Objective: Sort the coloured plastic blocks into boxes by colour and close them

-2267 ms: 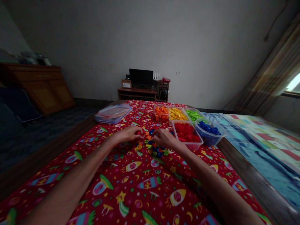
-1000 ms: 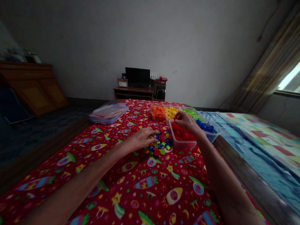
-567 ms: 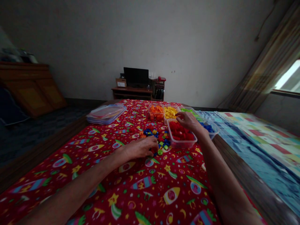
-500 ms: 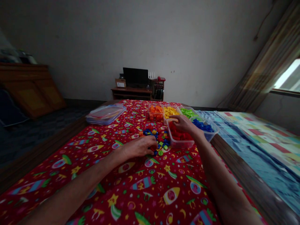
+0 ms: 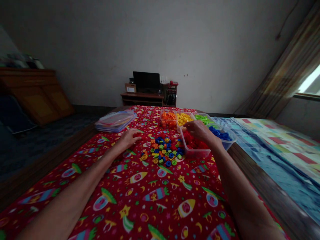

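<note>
My left hand (image 5: pixel 130 138) is low over the red patterned cloth, left of a loose pile of small plastic building blocks (image 5: pixel 163 151). Its thumb and fingers are apart, close to some red bits that blend into the cloth; I see nothing held. The pile mixes blue, green, yellow and orange pieces, some of them round. My right hand (image 5: pixel 198 131) reaches over the clear box of red blocks (image 5: pixel 196 153), its fingers bent downward. The fingertips are partly hidden, so whether they hold a block does not show.
Behind the red box stand clear boxes of orange blocks (image 5: pixel 168 119), yellow blocks (image 5: pixel 184 118) and green blocks (image 5: pixel 203 119). A box of blue blocks (image 5: pixel 220 134) is at the right. Stacked lids (image 5: pixel 115 121) lie at the left of the cloth (image 5: pixel 140 206). A bed (image 5: pixel 275 146) adjoins the table's right side.
My left hand has moved left and away from the pile, uncovering more blocks; its fingers have opened. My right hand stays over the red box. The view has shifted slightly.
</note>
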`<state>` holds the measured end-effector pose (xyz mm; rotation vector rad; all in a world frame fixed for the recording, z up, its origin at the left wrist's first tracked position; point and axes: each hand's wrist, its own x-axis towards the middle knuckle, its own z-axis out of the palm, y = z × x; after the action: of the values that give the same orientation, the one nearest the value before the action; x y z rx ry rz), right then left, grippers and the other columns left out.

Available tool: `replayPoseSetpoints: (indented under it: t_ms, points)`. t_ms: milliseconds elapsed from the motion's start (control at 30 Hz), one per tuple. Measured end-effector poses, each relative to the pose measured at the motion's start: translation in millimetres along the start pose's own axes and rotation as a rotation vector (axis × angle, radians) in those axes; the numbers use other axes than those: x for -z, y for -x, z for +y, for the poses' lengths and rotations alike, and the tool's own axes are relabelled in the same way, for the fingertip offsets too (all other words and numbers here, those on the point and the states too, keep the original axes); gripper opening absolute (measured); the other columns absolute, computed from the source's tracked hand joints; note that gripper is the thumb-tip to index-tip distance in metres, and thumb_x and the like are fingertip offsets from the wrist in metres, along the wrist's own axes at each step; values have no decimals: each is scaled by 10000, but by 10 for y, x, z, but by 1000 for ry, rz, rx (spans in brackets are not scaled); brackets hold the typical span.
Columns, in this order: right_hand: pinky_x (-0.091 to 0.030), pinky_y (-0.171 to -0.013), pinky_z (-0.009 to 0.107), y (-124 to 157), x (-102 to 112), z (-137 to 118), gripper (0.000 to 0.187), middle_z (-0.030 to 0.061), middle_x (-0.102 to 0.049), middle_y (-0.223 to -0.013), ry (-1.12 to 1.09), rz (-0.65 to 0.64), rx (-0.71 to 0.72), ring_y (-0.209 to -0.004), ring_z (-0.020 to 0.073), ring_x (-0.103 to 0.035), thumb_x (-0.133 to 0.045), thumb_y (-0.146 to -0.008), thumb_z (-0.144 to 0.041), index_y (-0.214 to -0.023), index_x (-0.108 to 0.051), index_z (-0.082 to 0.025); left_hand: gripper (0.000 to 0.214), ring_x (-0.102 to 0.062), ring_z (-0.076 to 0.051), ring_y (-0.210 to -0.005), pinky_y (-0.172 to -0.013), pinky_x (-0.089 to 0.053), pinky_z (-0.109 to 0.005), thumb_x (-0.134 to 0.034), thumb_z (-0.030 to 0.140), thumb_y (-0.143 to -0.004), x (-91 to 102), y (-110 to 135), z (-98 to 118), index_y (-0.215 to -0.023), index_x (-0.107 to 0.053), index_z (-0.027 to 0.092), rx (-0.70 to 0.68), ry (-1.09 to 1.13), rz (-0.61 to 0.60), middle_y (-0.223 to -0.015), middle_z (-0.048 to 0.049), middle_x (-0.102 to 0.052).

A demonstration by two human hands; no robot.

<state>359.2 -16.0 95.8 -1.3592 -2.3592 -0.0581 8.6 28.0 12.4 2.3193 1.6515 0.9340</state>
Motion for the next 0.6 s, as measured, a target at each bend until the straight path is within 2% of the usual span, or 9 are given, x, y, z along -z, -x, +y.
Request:
replayPoseSetpoints:
  t_ms: [67, 133, 267, 367, 433, 500, 600]
  points:
    - [-322, -595, 242, 0, -6, -64, 267, 55, -645, -715, 8, 0, 14, -617, 110, -504, -461, -759, -65, -869, -693, -138, 241, -608, -290, -990, -932, -430, -387, -647, 319, -668, -40, 38, -107, -855, -716, 185, 59, 40, -13, -994, -97, -702]
    - [-305, -584, 243, 12, -1, -155, 251, 46, -627, -707, 5, 9, 19, -601, 103, -471, -452, -780, -79, -855, -682, -144, 270, -601, -296, -1032, -953, -420, -385, -645, 351, -669, -80, 64, -127, -874, -723, 193, 71, 103, -37, -1028, -92, -706]
    - [-279, -562, 243, 14, -55, -382, 237, 29, -591, -667, -16, -14, 25, -570, 96, -417, -439, -774, -58, -803, -658, -145, 404, -586, -286, -1077, -961, -416, -377, -642, 381, -677, -150, 49, -51, -1030, -695, 191, 15, 184, -73, -1111, -90, -685]
    - [-295, -568, 243, -78, -230, -537, 256, 32, -592, -669, -36, -55, 71, -577, 104, -435, -430, -761, -42, -827, -656, -143, 392, -606, -265, -1021, -930, -435, -358, -640, 372, -680, -191, 28, 5, -1027, -696, 197, -23, 171, -86, -1068, -78, -698]
    - [-338, -608, 244, -198, -391, -618, 255, 57, -621, -725, -24, -110, 78, -640, 129, -500, -435, -770, -57, -861, -658, -141, 328, -620, -254, -969, -902, -450, -348, -637, 355, -682, -207, 36, 33, -961, -712, 200, -26, 150, -75, -1015, -73, -709]
    - [-385, -685, 252, -346, -557, -678, 276, 97, -652, -867, 28, -145, 29, -784, 169, -565, -432, -792, -76, -941, -656, -138, 284, -624, -248, -939, -881, -457, -345, -635, 339, -683, -213, 61, 57, -917, -716, 197, -15, 148, -44, -993, -74, -711]
    - [-413, -824, 271, -560, -779, -722, 346, 129, -613, -1126, 108, -193, -79, -1021, 210, -558, -420, -824, -93, -1113, -604, -144, 265, -625, -240, -918, -875, -458, -348, -636, 324, -681, -207, 102, 83, -897, -712, 191, 21, 188, 15, -986, -72, -712]
